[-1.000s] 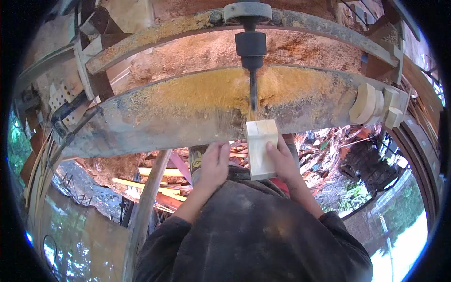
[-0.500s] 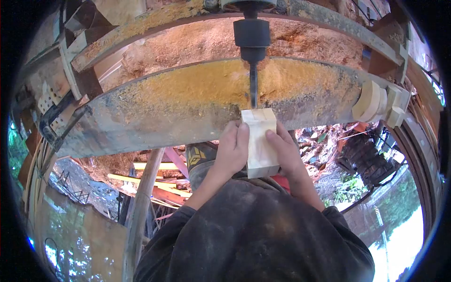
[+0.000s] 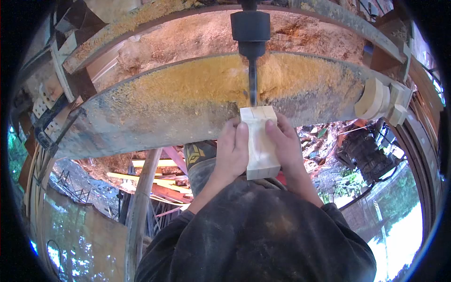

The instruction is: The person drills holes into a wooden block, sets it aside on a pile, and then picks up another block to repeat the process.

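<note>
Block (image 3: 260,143), held between my left hand (image 3: 231,152) and right hand (image 3: 283,148): pale bare wood, smooth-sawn faces, matt, with faint pencil-like lines on the top end.
Bit (image 3: 252,87): dark metal, dull sheen.
Chuck (image 3: 250,29): black, matt, smooth.
Table (image 3: 155,110): grey metal, worn and pitted, coated in yellow-orange sawdust that looks fine and powdery.
Upper bar (image 3: 329,19): rusty metal, rough, dusted with sawdust.
Offcuts (image 3: 383,101) at my right: light raw wood, matt, some curved.
My sleeves (image 3: 263,235): dark cloth, matt, flecked with dust.
Post (image 3: 141,202): weathered grey wood, rough.
</note>
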A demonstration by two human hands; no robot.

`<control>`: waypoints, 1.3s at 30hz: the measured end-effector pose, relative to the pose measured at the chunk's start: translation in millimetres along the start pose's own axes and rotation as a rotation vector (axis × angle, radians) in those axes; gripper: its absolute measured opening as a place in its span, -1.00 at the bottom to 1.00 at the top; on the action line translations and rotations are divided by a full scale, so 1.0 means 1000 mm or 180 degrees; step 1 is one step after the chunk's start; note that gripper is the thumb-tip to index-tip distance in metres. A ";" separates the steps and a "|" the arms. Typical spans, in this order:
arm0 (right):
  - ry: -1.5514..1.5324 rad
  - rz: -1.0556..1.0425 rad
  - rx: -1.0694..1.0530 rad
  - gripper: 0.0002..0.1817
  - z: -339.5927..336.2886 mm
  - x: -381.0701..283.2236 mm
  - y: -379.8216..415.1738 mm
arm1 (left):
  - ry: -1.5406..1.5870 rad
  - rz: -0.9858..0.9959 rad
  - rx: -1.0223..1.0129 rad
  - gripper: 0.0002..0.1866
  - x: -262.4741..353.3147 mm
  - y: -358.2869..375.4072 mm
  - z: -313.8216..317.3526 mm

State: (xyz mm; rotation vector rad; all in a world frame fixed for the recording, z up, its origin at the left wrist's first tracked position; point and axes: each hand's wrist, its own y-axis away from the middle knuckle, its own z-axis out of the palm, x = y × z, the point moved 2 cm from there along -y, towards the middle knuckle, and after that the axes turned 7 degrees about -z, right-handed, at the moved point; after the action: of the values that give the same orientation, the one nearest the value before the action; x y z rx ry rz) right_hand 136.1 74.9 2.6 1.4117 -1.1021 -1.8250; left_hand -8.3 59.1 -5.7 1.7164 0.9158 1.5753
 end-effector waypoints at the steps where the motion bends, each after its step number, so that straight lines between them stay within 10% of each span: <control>1: 0.0000 0.0009 0.0009 -0.50 0.000 -0.003 0.001 | -0.0083 -0.0006 -0.0005 -0.59 0.003 0.000 -0.001; 39: 0.0131 -0.0148 -0.0249 -0.55 -0.009 0.004 -0.012 | -0.0201 -0.0077 0.0035 -0.47 0.008 -0.003 0.002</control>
State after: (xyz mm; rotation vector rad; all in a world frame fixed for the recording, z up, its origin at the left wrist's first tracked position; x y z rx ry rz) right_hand 143.9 75.4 -10.8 1.4337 -0.9745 -1.8425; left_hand -6.3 67.5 -3.5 1.7464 0.9121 1.4945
